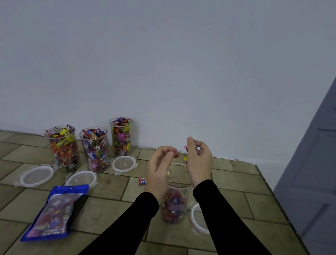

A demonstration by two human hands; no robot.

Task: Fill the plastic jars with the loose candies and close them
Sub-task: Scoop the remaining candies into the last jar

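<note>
A: Where does the filling stand?

B: Three clear plastic jars at the far left are heaped to the brim: the left jar, the middle jar and the far jar by the wall. Their snap lids lie off, on the tiled surface: one lid, a second and a third. The fourth jar stands between the forearms, roughly half full, its own lid just beside it on the right.

A: And the hands?

B: Both are raised over that jar's mouth. The right hand pinches a few wrapped candies in curled fingers; a yellow one shows just below it, apparently dropping. The left hand has loosely bent fingers and seems to hold nothing, though its palm side is hidden.

A: How will these things handle?

B: I'd judge the candies light, with slick crinkly wrappers, so small pinches let go low over the opening suit them. One stray red candy lies left of the jar. The blue bag looks soft and floppy; better gripped by its edges. The jar walls look thin and stiff, likely tippy, so I'd steady it round the middle and press each lid at its rim tabs.
</note>
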